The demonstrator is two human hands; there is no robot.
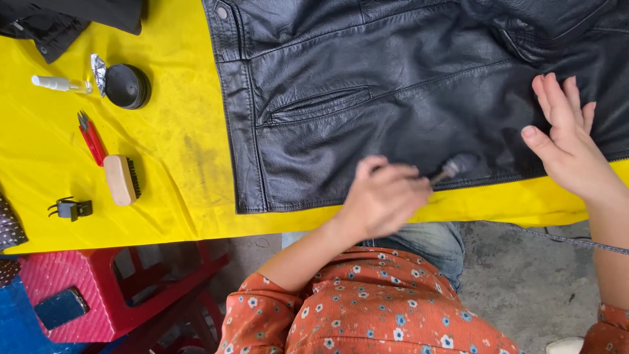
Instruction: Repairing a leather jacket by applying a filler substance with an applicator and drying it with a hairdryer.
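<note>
Jacket (393, 98): black leather, creased, slit pocket, spread flat on yellow bench (177, 164).
Brush (458, 165): small, blurred, touching leather near hem.
Left grip (383, 196): fingers clamped on brush handle.
Right grip (567, 141): fingers apart, pressed flat on jacket.

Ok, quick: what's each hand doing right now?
Left hand: closed, holding a small brush on the jacket.
Right hand: open, flat on the jacket.

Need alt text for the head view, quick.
The left hand works a small brush on a black leather jacket spread over a yellow table cover, while the right hand presses the jacket flat.
</note>
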